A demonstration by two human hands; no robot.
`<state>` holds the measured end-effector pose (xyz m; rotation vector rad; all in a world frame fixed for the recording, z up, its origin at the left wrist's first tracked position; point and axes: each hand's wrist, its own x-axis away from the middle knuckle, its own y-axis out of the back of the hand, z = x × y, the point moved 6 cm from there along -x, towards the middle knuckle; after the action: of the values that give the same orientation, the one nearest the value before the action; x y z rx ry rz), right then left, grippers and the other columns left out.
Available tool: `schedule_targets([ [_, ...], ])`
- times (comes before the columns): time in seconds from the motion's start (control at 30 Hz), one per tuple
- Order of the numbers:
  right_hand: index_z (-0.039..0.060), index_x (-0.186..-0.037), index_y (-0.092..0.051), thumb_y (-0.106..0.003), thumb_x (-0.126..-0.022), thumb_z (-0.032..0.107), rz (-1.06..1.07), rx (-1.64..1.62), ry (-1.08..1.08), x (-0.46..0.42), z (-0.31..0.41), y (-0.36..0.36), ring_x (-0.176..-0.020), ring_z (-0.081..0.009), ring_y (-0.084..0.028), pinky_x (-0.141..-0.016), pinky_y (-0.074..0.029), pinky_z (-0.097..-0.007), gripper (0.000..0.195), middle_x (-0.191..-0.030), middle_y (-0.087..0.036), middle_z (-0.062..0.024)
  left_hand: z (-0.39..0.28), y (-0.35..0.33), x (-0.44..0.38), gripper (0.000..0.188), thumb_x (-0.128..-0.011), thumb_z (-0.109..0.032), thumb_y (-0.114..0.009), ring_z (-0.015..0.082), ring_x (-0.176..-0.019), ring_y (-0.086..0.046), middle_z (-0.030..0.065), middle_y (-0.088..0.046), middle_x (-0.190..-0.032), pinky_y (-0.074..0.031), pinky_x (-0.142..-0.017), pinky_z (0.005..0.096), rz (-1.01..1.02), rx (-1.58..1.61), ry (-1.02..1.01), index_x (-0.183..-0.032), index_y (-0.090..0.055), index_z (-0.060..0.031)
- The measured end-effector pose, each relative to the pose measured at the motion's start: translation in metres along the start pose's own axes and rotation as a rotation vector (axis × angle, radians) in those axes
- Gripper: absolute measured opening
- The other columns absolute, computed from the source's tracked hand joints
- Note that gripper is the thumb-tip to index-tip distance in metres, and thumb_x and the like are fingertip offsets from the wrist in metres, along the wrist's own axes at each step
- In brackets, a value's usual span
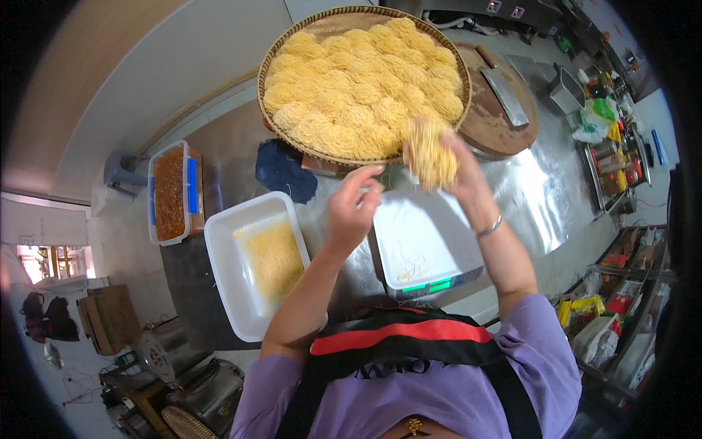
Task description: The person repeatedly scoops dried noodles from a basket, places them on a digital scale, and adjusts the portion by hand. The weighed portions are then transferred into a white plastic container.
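Observation:
My right hand (458, 164) grips a bundle of thin yellow noodles (430, 156), blurred by motion, over the near right rim of a round woven bamboo tray (351, 16). Many noodle nests (362, 90) cover most of that tray. Empty and with its fingers apart and curled, my left hand (354, 206) is held just in front of the tray's near rim. Below my hands stands a digital scale (439, 284) with green displays, topped by a white pan (428, 236) with a few noodle strands. A white plastic tub (219, 241) holds yellow crumbs or flour (271, 255).
A cleaver (504, 96) lies on a round wooden chopping board (488, 129). Left on the steel table (340, 274) are a clip-lid container (185, 192) with reddish-brown contents and a dark blue cloth (282, 173). Shelves (620, 274) with packages stand at right.

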<state>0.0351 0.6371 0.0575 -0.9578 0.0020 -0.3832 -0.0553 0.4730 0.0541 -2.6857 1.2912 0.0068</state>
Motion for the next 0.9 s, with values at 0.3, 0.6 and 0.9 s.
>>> schedule_targets([
  [0.3,0.0024,-0.098,-0.061,-0.063,-0.087,0.024,0.280,0.207,0.457,-0.301,0.143,-0.088,-0.079,-0.0209,-0.064,-0.070,-0.055,-0.0323,0.024,-0.095,-0.066,-0.0096,0.042,0.125,0.037,0.015,-0.094,-0.005,-0.049,0.0112,-0.076,-0.059,0.0071,-0.064,-0.092,-0.049,-0.067,0.0244,-0.189,-0.033,0.242,-0.103,-0.060,0.0009],
  [0.6,0.0095,-0.135,-0.046,-0.046,-0.093,0.052,-0.198,2.081,0.381,-0.440,0.059,0.002,-0.120,-0.0351,-0.050,-0.100,-0.041,-0.0427,0.060,-0.129,-0.052,-0.0214,0.016,0.233,0.128,0.014,-0.093,-0.003,-0.050,0.0148,-0.072,-0.058,0.0083,-0.063,-0.084,-0.048,-0.066,0.0268,-0.623,-0.215,0.213,-0.098,-0.061,0.0032],
  [0.9,0.0104,-0.133,-0.047,-0.039,-0.095,0.051,-0.211,2.388,0.499,-0.424,0.042,-0.030,-0.121,-0.0302,-0.049,-0.100,-0.040,-0.0419,0.056,-0.132,-0.052,-0.0136,0.006,0.274,0.187,0.013,-0.095,-0.007,-0.051,0.0137,-0.070,-0.057,0.0067,-0.061,-0.082,-0.047,-0.062,0.0261,-0.874,-0.360,0.292,-0.098,-0.060,0.0018],
])
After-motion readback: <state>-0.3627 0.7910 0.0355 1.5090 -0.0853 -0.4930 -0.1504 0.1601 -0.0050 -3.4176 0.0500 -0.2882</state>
